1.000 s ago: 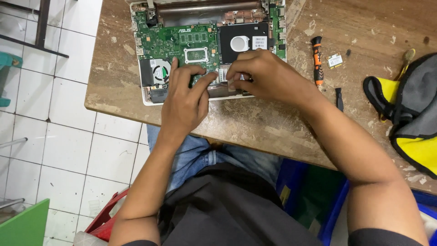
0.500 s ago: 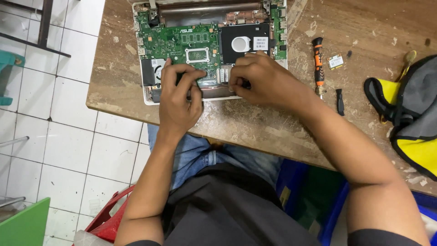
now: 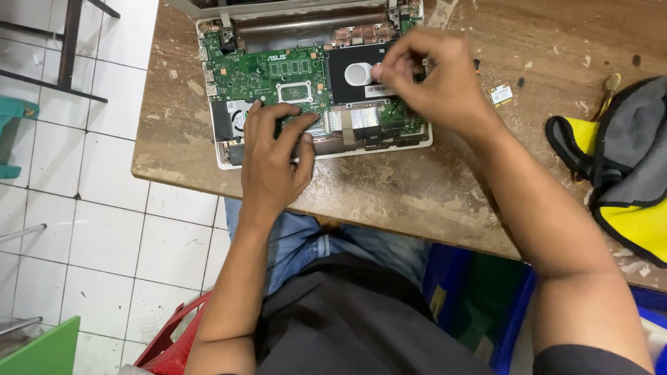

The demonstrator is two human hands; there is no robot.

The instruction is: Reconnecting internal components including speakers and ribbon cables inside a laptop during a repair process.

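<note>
On the far part of the worn wooden table (image 3: 389, 187), an opened laptop (image 3: 313, 83) is laid with its bottom cover off and its internals exposed. A green circuit board (image 3: 267, 73) occupies the left half of the chassis; a black drive (image 3: 354, 73) with a round silver label is seated to the right of it. Flat ribbon cables (image 3: 347, 121) run along the near edge of the chassis.

The left hand (image 3: 271, 163) is rested on the near left part of the laptop. Its fingers (image 3: 267, 121) are spread apart and pressed flat on the board, with the thumb laid along the near edge. Nothing is clasped in it.

The right hand (image 3: 434, 80) is held over the right side of the laptop, above the drive. Its fingertips (image 3: 381, 69) are drawn together in a pinch at the label of the drive; whether a small part is held between them cannot be told.

A small wireless card (image 3: 500, 94) is placed on the table just right of the laptop. A grey, yellow and black bag (image 3: 625, 173) is laid at the right edge of the table, well apart from the laptop. White floor tiles (image 3: 90, 208) are visible to the left.
</note>
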